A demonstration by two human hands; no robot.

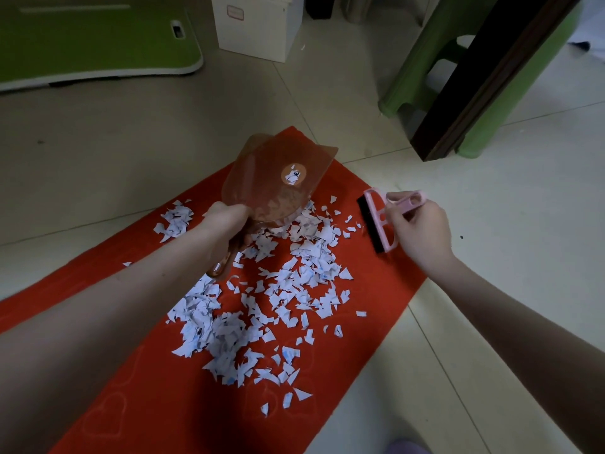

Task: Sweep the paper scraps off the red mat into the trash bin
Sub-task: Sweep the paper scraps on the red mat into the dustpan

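Note:
A red mat [157,388] lies diagonally on the tiled floor. Several white paper scraps [262,309] are scattered over its middle. My left hand [226,221] grips the handle of a translucent orange dustpan [278,178], which is tilted up above the far end of the mat with some scraps inside it. My right hand [419,231] holds a small pink brush [383,221] with black bristles at the mat's right edge, bristles facing the scraps. No trash bin is in view.
A green stool [422,73] and a dark wooden leg [484,80] stand at the upper right. A white box [255,24] sits at the back. A green board [91,40] lies at the upper left. Pale floor tiles surround the mat.

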